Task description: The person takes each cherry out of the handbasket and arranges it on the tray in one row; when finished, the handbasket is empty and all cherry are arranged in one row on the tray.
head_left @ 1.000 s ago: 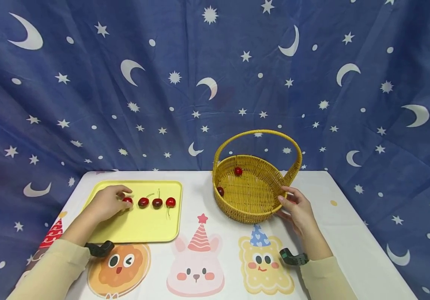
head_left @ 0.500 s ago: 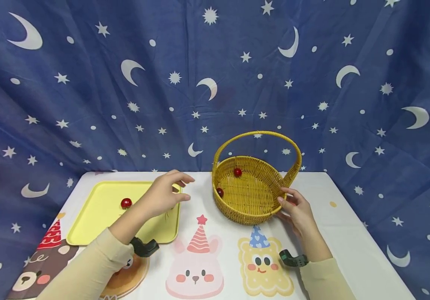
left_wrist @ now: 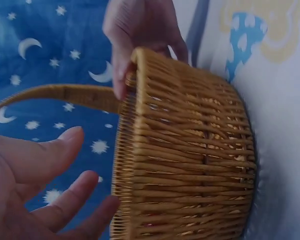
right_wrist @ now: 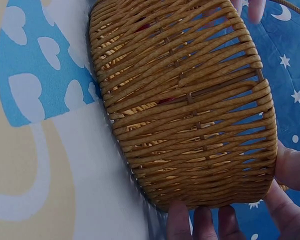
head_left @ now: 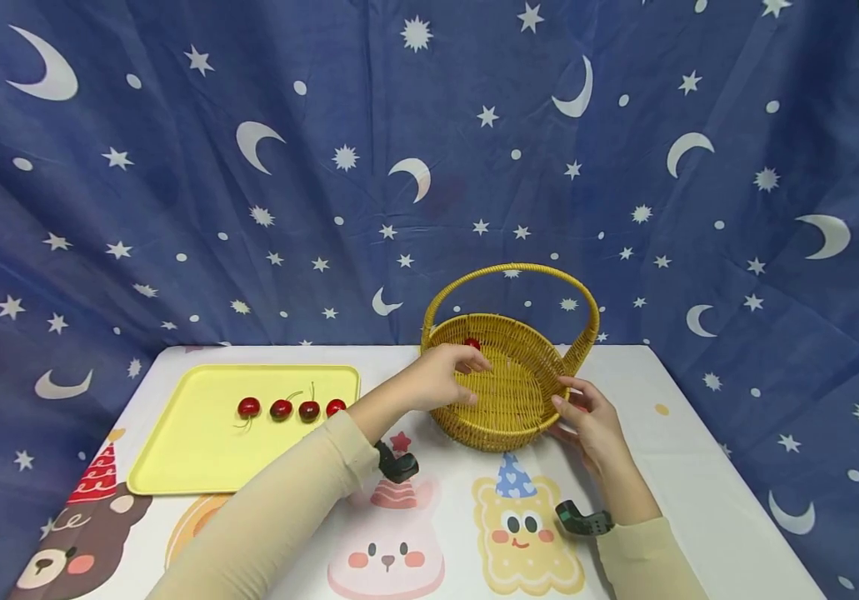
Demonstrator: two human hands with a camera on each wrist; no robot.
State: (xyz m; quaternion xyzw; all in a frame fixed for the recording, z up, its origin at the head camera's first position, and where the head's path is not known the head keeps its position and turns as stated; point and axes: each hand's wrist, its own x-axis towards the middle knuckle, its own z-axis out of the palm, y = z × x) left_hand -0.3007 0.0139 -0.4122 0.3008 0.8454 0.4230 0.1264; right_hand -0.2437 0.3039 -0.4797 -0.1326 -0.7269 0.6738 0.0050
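My left hand (head_left: 447,377) reaches over the left rim of the woven basket (head_left: 504,421), fingers apart and relaxed. In the left wrist view, nothing shows between that hand's thumb and fingers (left_wrist: 70,197). My right hand (head_left: 596,421) grips the basket's right side, thumb over the rim and fingers against the outer wall. One red cherry (head_left: 472,343) shows inside the basket near the back; my left hand covers part of the inside. On the yellow tray (head_left: 189,450) lies a row of several stemmed cherries (head_left: 282,409), the rightmost partly hidden by my left sleeve.
The basket's tall arched handle (head_left: 511,268) stands upright above it. A white cloth with cartoon prints (head_left: 387,554) covers the table. Behind the table hangs a blue curtain (head_left: 324,208) with moons and stars.
My left hand has left the leftmost cherry on the tray and moved right, with nothing visible in it, to above the basket. My right hand has stayed on the basket.
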